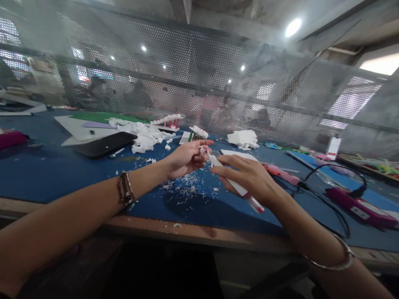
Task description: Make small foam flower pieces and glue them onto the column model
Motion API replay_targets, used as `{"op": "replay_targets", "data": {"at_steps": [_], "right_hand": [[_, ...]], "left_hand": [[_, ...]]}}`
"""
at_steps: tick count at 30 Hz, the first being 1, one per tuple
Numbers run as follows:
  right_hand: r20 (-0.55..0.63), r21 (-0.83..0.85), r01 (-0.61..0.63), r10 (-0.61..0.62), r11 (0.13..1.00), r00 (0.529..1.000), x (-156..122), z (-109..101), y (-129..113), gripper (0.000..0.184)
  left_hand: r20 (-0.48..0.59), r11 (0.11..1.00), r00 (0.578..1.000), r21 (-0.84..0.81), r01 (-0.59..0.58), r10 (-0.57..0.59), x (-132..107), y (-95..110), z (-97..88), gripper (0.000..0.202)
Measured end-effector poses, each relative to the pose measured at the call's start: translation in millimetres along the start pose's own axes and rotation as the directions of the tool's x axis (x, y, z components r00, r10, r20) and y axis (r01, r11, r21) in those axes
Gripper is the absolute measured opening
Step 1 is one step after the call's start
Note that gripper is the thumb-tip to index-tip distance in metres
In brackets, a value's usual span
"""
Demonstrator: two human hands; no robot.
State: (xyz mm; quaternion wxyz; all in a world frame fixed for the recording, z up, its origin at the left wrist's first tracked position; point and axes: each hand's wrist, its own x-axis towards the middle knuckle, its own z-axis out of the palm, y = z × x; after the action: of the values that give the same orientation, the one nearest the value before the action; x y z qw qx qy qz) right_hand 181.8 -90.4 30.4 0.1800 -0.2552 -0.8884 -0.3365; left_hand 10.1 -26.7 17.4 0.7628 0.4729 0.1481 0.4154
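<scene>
My left hand [186,158] is closed in a pinch on a small white and pink piece [204,149] above the blue table [46,170]. My right hand [246,176] is wrapped round a white pen-like tool with a red end [254,203], its tip touching the small piece. White foam shavings [187,185] lie scattered on the table just below both hands. Dark bracelets sit on my left wrist, a metal bangle on my right.
A black tablet [104,144], white foam scraps [145,135], small foam models on coloured legs [170,121] and a foam block [243,139] lie behind. Pink tools [363,207] with a black cable [330,205] sit right. A perforated screen [199,83] backs the table.
</scene>
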Motion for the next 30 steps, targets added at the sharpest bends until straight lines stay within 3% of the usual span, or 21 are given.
{"op": "replay_targets", "data": {"at_steps": [5, 15, 19, 23, 27, 30], "right_hand": [[-0.101, -0.039, 0.006, -0.010, 0.999, 0.995, 1.9, -2.5, -1.2, 0.021], [-0.100, -0.012, 0.006, -0.007, 1.000, 0.995, 1.8, -0.1, -2.0, 0.022], [-0.161, -0.012, -0.034, 0.032, 0.999, 0.986, 1.1, 0.2, -2.4, 0.021], [-0.141, 0.006, -0.015, 0.016, 1.000, 0.990, 1.0, 0.4, -3.0, 0.023], [-0.225, -0.006, -0.035, 0.032, 0.999, 0.974, 1.5, 0.4, -4.0, 0.019], [-0.193, 0.029, -0.023, 0.028, 0.999, 0.981, 2.5, -0.5, -4.8, 0.019]], "left_hand": [[-0.005, 0.999, 1.000, 0.028, 0.015, -0.015, -0.3, 0.0, 0.5, 0.021], [0.054, 0.999, 0.998, 0.041, 0.010, -0.012, -0.7, -1.6, -2.2, 0.023], [0.086, 0.998, 0.996, 0.059, 0.014, -0.019, 0.0, -1.8, -3.3, 0.023], [0.109, 0.993, 0.993, 0.101, -0.060, 0.049, 0.2, -1.9, -2.2, 0.020], [0.101, 0.974, 0.987, 0.178, -0.143, 0.127, -0.1, -3.1, 0.7, 0.015], [0.083, 0.944, 0.974, 0.241, -0.225, 0.211, 1.2, -5.8, 1.4, 0.016]]}}
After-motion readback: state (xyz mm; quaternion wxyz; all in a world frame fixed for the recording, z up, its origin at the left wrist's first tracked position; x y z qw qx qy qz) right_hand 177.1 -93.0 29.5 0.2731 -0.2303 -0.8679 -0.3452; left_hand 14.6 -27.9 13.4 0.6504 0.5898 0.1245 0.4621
